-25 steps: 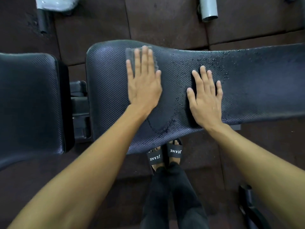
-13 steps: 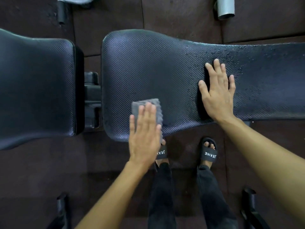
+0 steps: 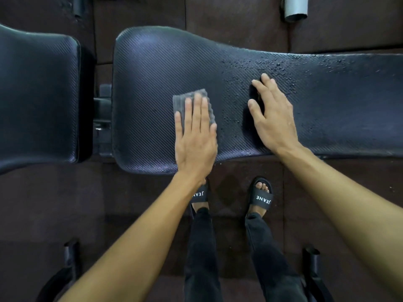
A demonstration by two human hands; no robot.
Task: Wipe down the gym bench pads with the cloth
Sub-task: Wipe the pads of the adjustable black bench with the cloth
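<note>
While my flat left hand (image 3: 195,136) presses the grey cloth (image 3: 193,105) and my open right hand (image 3: 272,114) braces, unwiped droplets (image 3: 283,66) on the back pad (image 3: 152,68) could get missed.

Setting: gym floor. Evidence – two black padded bench sections with ribbed vinyl cover: long back pad (image 3: 152,68) at centre, seat pad (image 3: 37,94) at 9 o'clock, joined by black metal hinge frame (image 3: 102,118). Dark rubber tile flooring (image 3: 239,22) with visible seams. Grey steel tube (image 3: 295,7) at 1 o'clock – equipment leg.
</note>
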